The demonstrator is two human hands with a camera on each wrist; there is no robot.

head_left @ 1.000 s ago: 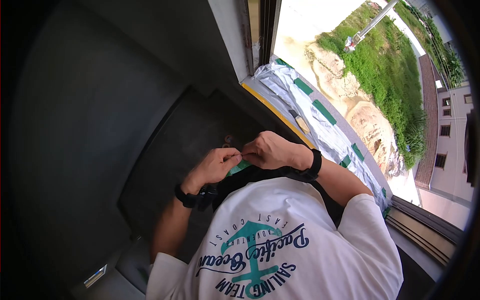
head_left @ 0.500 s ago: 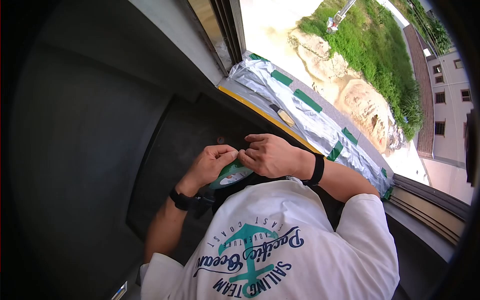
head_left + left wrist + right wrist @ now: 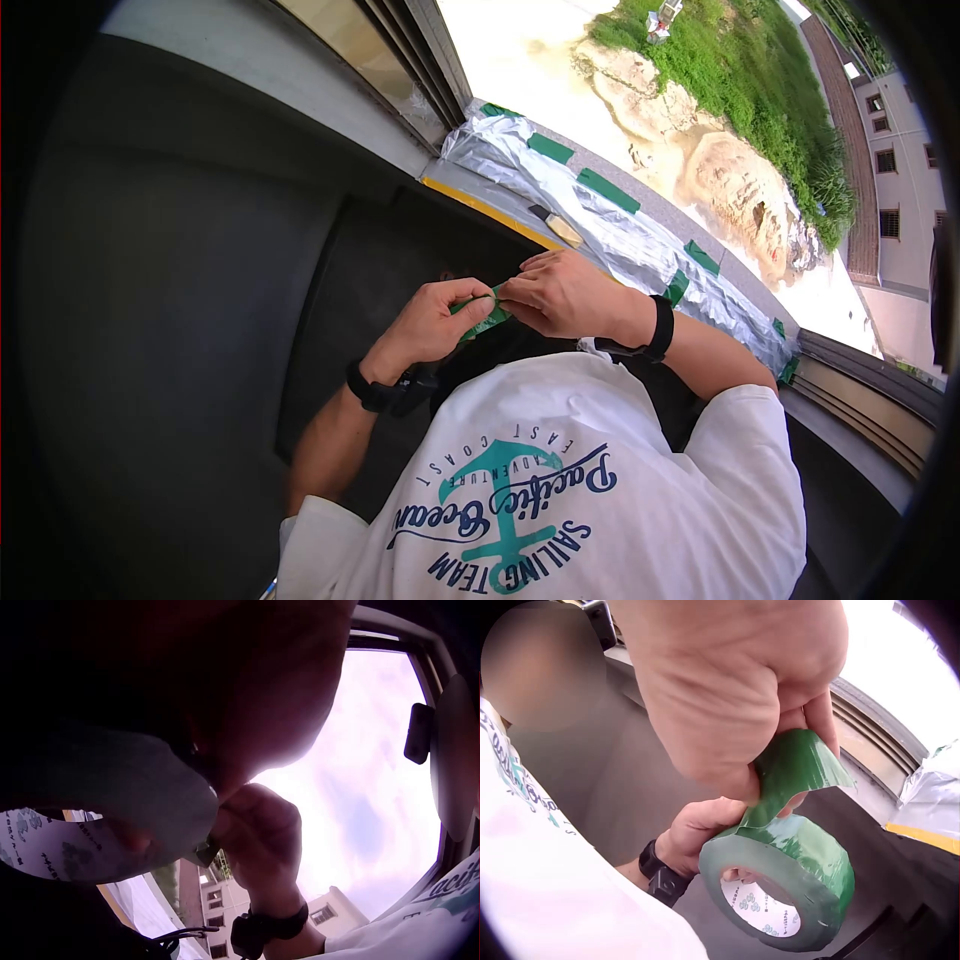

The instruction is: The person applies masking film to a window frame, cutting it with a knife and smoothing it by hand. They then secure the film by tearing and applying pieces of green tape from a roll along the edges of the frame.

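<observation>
A roll of green tape (image 3: 780, 885) is held in front of the person's chest, below a window sill. My left hand (image 3: 432, 325) grips the roll (image 3: 484, 320). Its underside (image 3: 112, 817) fills the left wrist view. My right hand (image 3: 560, 295) pinches the loose end of the tape (image 3: 799, 769) and lifts it off the roll. Both hands meet at the roll, just inside the window.
Clear plastic sheeting (image 3: 620, 240) is fixed over the sill with green tape strips (image 3: 606, 190). A small knife (image 3: 556, 226) lies on it. A yellow strip (image 3: 490, 212) edges the sill. Dark wall panels (image 3: 180, 300) lie to the left; grass and buildings show far below outside.
The hands have shifted slightly up and right. The roll, seen face-on half a second ago, is now turned edge-on between the hands, and the right hand has the tape end pulled free.
</observation>
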